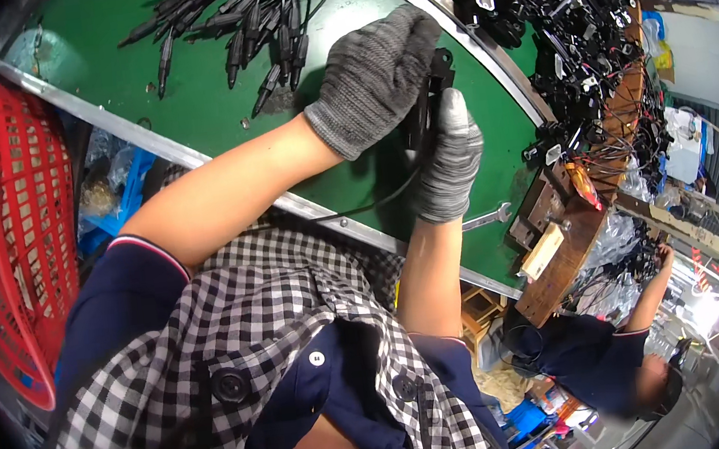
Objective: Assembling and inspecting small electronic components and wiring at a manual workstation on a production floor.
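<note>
Together, the two gloved hands meet above the green tabletop [215,126], closed on a black part [421,124] that sits between them. The left hand [374,76], in a dark grey knit glove, curls against the upper left side of the part; its fingertips are largely hidden. The right hand [450,165], in a paler striped grey glove, grasps it from the lower right, the thumb pointing up along it. One dark end of the part shows above the right thumb — the rest is mostly covered. A thin black cable [375,202] runs from beside the right hand toward the near metal edge of the tabletop.

Left of the hands, a bundle of slender black connectors [253,32] lies fanned out with its cables. A silver wrench [485,220] rests just beside the right forearm, and a pale wooden block [542,251] lies farther right. Beyond the curved rail [481,46], small black parts [585,66] are heaped. A red basket [26,218] stands at far left, and a co-worker [596,357] appears at lower right.
</note>
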`<action>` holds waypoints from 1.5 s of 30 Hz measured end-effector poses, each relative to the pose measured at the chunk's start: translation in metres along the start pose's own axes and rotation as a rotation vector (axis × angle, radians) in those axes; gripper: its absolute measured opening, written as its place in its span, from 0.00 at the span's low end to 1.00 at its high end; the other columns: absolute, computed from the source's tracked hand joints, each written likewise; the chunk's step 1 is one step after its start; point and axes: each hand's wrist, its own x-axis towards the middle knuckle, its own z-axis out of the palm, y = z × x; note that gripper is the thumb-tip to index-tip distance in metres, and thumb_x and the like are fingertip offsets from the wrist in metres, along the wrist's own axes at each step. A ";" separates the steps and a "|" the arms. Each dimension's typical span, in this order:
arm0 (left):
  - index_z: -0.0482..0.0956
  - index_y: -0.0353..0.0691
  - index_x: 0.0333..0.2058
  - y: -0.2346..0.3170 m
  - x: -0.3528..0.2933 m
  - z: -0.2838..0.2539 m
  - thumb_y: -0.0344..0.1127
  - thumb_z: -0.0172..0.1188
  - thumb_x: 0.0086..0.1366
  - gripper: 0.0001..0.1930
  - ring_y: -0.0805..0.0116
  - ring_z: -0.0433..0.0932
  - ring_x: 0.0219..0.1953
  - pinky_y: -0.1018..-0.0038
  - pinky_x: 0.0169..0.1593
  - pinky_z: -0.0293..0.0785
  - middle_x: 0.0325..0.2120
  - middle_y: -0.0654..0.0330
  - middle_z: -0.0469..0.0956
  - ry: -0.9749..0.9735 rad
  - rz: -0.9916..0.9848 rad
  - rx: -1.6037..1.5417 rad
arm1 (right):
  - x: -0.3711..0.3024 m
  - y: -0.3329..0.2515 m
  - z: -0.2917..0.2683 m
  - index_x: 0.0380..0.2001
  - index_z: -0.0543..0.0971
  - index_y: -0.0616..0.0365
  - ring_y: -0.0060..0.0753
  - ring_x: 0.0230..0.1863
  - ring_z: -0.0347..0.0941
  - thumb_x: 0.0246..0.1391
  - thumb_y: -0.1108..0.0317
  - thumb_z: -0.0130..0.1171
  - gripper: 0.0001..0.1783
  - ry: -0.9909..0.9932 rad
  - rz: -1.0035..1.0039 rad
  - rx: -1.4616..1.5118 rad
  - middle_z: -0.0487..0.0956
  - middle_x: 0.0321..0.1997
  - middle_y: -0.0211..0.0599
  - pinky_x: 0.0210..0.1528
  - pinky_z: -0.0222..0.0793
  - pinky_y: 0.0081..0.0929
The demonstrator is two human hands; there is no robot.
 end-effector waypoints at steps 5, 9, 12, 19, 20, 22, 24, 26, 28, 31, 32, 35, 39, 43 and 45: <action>0.75 0.37 0.37 0.005 0.003 -0.004 0.46 0.44 0.67 0.18 0.66 0.77 0.29 0.75 0.35 0.71 0.28 0.57 0.78 -0.008 -0.045 -0.152 | 0.002 -0.017 -0.008 0.28 0.73 0.60 0.27 0.19 0.66 0.58 0.55 0.49 0.17 -0.059 0.797 1.107 0.75 0.23 0.31 0.24 0.63 0.25; 0.75 0.37 0.38 0.005 0.004 -0.005 0.47 0.44 0.67 0.19 0.69 0.75 0.28 0.75 0.35 0.70 0.29 0.57 0.78 -0.025 -0.103 -0.128 | 0.004 -0.018 -0.006 0.28 0.73 0.57 0.27 0.19 0.67 0.56 0.54 0.51 0.16 -0.050 0.418 0.348 0.74 0.23 0.30 0.25 0.65 0.24; 0.75 0.37 0.38 0.010 0.004 -0.005 0.47 0.44 0.67 0.19 0.69 0.73 0.28 0.75 0.35 0.69 0.29 0.57 0.77 -0.019 -0.043 -0.116 | 0.003 -0.022 -0.005 0.27 0.73 0.56 0.26 0.20 0.67 0.55 0.52 0.52 0.17 -0.086 0.202 -0.063 0.74 0.21 0.28 0.24 0.65 0.23; 0.75 0.37 0.38 0.013 0.003 -0.007 0.45 0.44 0.67 0.17 0.72 0.72 0.32 0.77 0.39 0.68 0.31 0.60 0.76 -0.021 -0.056 -0.123 | -0.004 -0.014 -0.008 0.16 0.68 0.51 0.20 0.12 0.63 0.55 0.45 0.48 0.23 -0.247 1.036 1.287 0.66 0.12 0.25 0.15 0.57 0.19; 0.75 0.37 0.38 0.013 0.003 -0.005 0.45 0.44 0.67 0.17 0.72 0.72 0.32 0.77 0.39 0.68 0.31 0.60 0.76 -0.037 -0.038 -0.143 | -0.004 -0.015 -0.012 0.16 0.68 0.51 0.20 0.12 0.63 0.55 0.45 0.48 0.23 -0.216 1.022 1.281 0.66 0.12 0.25 0.15 0.57 0.19; 0.75 0.36 0.39 0.010 0.005 -0.006 0.45 0.45 0.67 0.17 0.73 0.72 0.35 0.78 0.41 0.66 0.32 0.61 0.76 -0.055 -0.030 -0.106 | -0.001 -0.025 -0.010 0.16 0.67 0.51 0.19 0.10 0.63 0.55 0.45 0.49 0.24 -0.100 0.903 1.137 0.66 0.11 0.25 0.13 0.57 0.17; 0.75 0.36 0.39 0.009 0.006 -0.008 0.42 0.44 0.67 0.16 0.67 0.73 0.32 0.75 0.38 0.68 0.32 0.57 0.76 -0.085 -0.042 -0.109 | 0.007 -0.033 -0.015 0.16 0.67 0.51 0.18 0.10 0.62 0.55 0.45 0.48 0.24 -0.112 0.803 0.944 0.65 0.10 0.24 0.12 0.57 0.16; 0.74 0.37 0.39 0.006 0.006 -0.010 0.39 0.43 0.67 0.14 0.61 0.75 0.29 0.72 0.35 0.69 0.32 0.54 0.76 -0.111 -0.052 -0.107 | 0.014 -0.035 -0.023 0.16 0.67 0.51 0.18 0.10 0.62 0.56 0.45 0.47 0.24 -0.153 0.751 0.813 0.65 0.10 0.24 0.12 0.56 0.16; 0.75 0.37 0.40 -0.003 0.004 -0.005 0.41 0.44 0.67 0.15 0.67 0.74 0.29 0.75 0.35 0.69 0.31 0.57 0.76 -0.183 -0.104 -0.284 | 0.016 -0.030 -0.034 0.17 0.68 0.51 0.18 0.10 0.62 0.54 0.46 0.49 0.23 -0.297 0.702 0.808 0.65 0.10 0.24 0.11 0.56 0.17; 0.75 0.36 0.41 -0.010 0.006 -0.005 0.41 0.46 0.67 0.15 0.72 0.72 0.28 0.77 0.34 0.68 0.30 0.60 0.76 -0.224 -0.163 -0.382 | 0.027 -0.003 -0.064 0.20 0.70 0.52 0.17 0.10 0.62 0.52 0.49 0.54 0.19 -0.260 0.771 0.889 0.65 0.11 0.24 0.11 0.56 0.16; 0.75 0.36 0.41 -0.014 0.008 -0.005 0.41 0.46 0.66 0.15 0.74 0.72 0.28 0.79 0.34 0.68 0.30 0.62 0.75 -0.226 -0.214 -0.381 | 0.036 0.009 -0.080 0.22 0.71 0.53 0.16 0.11 0.61 0.49 0.52 0.58 0.16 -0.160 0.876 0.987 0.66 0.13 0.24 0.11 0.57 0.14; 0.75 0.36 0.41 -0.014 0.008 -0.006 0.39 0.48 0.66 0.14 0.77 0.70 0.28 0.81 0.33 0.67 0.29 0.64 0.74 -0.259 -0.298 -0.393 | 0.083 0.050 -0.150 0.29 0.75 0.55 0.15 0.11 0.58 0.46 0.55 0.62 0.15 0.391 0.710 1.171 0.67 0.16 0.24 0.10 0.56 0.12; 0.74 0.35 0.42 -0.013 0.010 0.002 0.36 0.51 0.64 0.12 0.80 0.68 0.27 0.83 0.32 0.66 0.28 0.67 0.73 -0.373 -0.345 -0.449 | 0.158 0.141 -0.291 0.30 0.74 0.59 0.31 0.21 0.70 0.53 0.60 0.54 0.12 0.687 0.267 1.117 0.76 0.27 0.35 0.23 0.71 0.29; 0.73 0.36 0.43 -0.014 0.004 0.005 0.33 0.53 0.63 0.11 0.80 0.67 0.26 0.84 0.30 0.65 0.27 0.68 0.72 -0.434 -0.316 -0.517 | 0.180 0.156 -0.336 0.32 0.74 0.58 0.33 0.21 0.71 0.53 0.63 0.52 0.10 0.949 0.288 0.927 0.77 0.28 0.37 0.28 0.72 0.32; 0.73 0.36 0.43 -0.018 0.005 0.004 0.31 0.54 0.62 0.11 0.80 0.67 0.26 0.84 0.30 0.65 0.27 0.68 0.72 -0.421 -0.328 -0.506 | 0.161 0.113 -0.282 0.31 0.75 0.57 0.36 0.25 0.72 0.52 0.65 0.52 0.07 0.766 0.187 0.616 0.77 0.28 0.40 0.28 0.72 0.32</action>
